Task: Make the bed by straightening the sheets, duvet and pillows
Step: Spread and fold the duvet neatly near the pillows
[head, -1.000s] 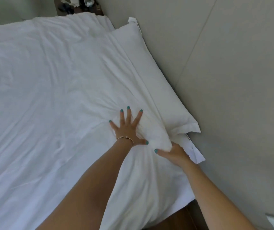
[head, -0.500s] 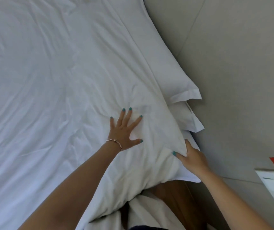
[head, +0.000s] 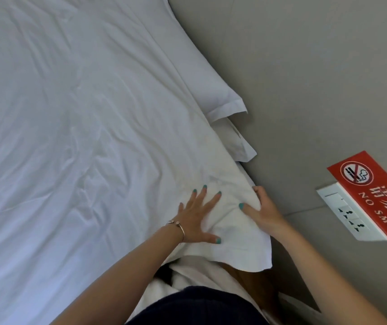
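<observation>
Head view: left hand (head: 197,216) flat, right hand (head: 261,213) pinching duvet (head: 94,137)

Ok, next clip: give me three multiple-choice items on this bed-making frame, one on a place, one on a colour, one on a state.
1. Where is the red no-smoking sign?
A. On the wall, right of the bed
B. On the duvet
C. Under the pillows

2. What colour are the fingernails?
A. Red
B. Teal
C. Unpainted

3. What is the right hand doing?
A. Hanging free
B. Lying flat on the wall
C. Gripping the white duvet's corner

Answers:
A, the red no-smoking sign sits by the white wall socket.
B, the left hand shows teal nails.
C, the right hand pinches the white duvet near the white pillows.
</observation>
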Motion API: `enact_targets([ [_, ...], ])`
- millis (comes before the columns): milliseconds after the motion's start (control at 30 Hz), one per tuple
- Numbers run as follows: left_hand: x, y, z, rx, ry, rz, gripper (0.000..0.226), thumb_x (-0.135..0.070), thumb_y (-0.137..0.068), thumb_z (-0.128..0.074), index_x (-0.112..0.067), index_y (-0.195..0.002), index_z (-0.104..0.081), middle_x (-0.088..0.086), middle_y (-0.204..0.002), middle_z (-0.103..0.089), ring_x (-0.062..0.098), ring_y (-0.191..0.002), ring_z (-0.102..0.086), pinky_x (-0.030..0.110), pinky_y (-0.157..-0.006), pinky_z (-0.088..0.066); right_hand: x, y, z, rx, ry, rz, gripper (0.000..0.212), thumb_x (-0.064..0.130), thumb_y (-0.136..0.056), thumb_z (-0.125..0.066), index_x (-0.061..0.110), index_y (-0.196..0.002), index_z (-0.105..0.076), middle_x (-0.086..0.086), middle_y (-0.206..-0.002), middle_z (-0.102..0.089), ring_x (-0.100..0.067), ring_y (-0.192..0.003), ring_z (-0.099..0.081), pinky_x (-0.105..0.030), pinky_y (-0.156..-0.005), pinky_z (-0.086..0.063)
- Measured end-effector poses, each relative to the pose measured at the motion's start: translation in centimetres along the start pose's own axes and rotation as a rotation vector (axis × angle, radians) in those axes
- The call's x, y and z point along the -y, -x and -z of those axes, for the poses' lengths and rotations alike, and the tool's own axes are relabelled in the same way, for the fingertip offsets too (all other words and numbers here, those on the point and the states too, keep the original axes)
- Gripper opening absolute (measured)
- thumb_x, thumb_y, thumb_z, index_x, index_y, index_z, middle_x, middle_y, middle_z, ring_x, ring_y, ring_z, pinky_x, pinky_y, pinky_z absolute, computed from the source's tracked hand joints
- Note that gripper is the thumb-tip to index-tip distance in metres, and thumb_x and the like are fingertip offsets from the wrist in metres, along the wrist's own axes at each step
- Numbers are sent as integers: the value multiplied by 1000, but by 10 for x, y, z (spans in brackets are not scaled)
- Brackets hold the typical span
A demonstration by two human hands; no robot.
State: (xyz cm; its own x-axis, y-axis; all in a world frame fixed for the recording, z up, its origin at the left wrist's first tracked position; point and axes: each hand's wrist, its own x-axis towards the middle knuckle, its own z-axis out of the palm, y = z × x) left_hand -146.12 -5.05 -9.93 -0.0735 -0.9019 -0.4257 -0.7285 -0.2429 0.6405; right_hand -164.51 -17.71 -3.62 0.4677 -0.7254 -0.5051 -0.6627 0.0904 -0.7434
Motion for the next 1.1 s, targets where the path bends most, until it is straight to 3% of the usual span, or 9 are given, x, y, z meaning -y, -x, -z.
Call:
enact_targets([
  [133, -24, 23, 0, -221, -18, -196, 130, -74, -59, -71, -48, -143, 25, -8, -156, 28, 23, -146, 21, 59, -114, -1, 34, 24, -9, -156, -285, 195, 84, 5, -91, -60, 58, -143, -21, 40, -130, -42, 14, -112, -51, -17, -92, -47],
  [300, -46, 33, -11, -685, 9, -387, 94, -53, -80, -68, -35, -148, -5, 7, -158, -18, 27, -145, -23, 50, -112, -32, 66, 41, -14, -45, -443, 232, 51, 1, -92, -57, 44, -120, -64, 27, -121, -62, -4, -114, -59, -32, -96, -53],
  [500, -41, 36, 37, -583, 227, -217, 55, -49, -95, -43, -21, -142, -38, 6, -143, -47, 22, -129, -46, 29, -112, -33, 87, 48, -21, -8, -199, 263, 45, 19, -92, -64, 39, -129, -49, 13, -133, -47, -14, -127, -46, -31, -99, -48],
  [567, -41, 34, 57, -565, 243, -110, 43, -31, -97, -49, -13, -136, -47, 6, -136, -54, 24, -124, -52, 25, -104, -36, 91, 52, -32, -62, -2, 301, 82, 34, -82, -75, 36, -145, -22, 10, -144, -22, -10, -132, -27, -28, -106, -34],
  [633, -43, 33, 75, -563, 276, -51, 36, -19, -91, -47, -11, -126, -54, 6, -123, -63, 26, -112, -58, 23, -91, -41, 96, 60, -40, -184, 368, 613, 114, 52, -63, -83, 37, -146, -6, 7, -150, -3, -16, -139, -12, -36, -113, -24],
  [767, -51, 30, 87, -474, 126, -47, 34, -16, -95, -45, -11, -128, -52, 10, -106, -65, 21, -88, -59, 19, -63, -39, 107, 52, -36, -241, 1168, 1259, 105, 62, -55, -81, 34, -142, -30, -8, -157, -17, -35, -145, -18, -62, -115, -13],
  [867, -55, 40, 80, -451, 91, -107, 29, -14, -98, -46, -3, -123, -56, 18, -115, -62, 28, -100, -60, 24, -78, -45, 115, 41, -31, -197, 1425, 1208, 104, 43, -60, -88, 31, -146, -31, 0, -151, -41, -31, -127, -51, -57, -111, -26],
  [967, -54, 48, 74, -468, 143, -154, 29, -12, -97, -47, -2, -121, -58, 19, -113, -65, 32, -101, -61, 25, -82, -43, 124, 40, -27, -161, 1450, 1042, 112, 4, -65, -82, 32, -153, -19, -1, -107, -64, -23, -72, -56, -36, -66, -47],
  [1100, -64, 49, 63, -571, 162, -90, 36, -15, -98, -46, -7, -133, -48, 14, -123, -63, 33, -107, -60, 23, -85, -39, 143, 37, -30, -110, 1433, 812, 83, 4, -88, -57, 29, -154, -13, 0, -91, -52, -22, -89, -53, -34, -60, -36],
])
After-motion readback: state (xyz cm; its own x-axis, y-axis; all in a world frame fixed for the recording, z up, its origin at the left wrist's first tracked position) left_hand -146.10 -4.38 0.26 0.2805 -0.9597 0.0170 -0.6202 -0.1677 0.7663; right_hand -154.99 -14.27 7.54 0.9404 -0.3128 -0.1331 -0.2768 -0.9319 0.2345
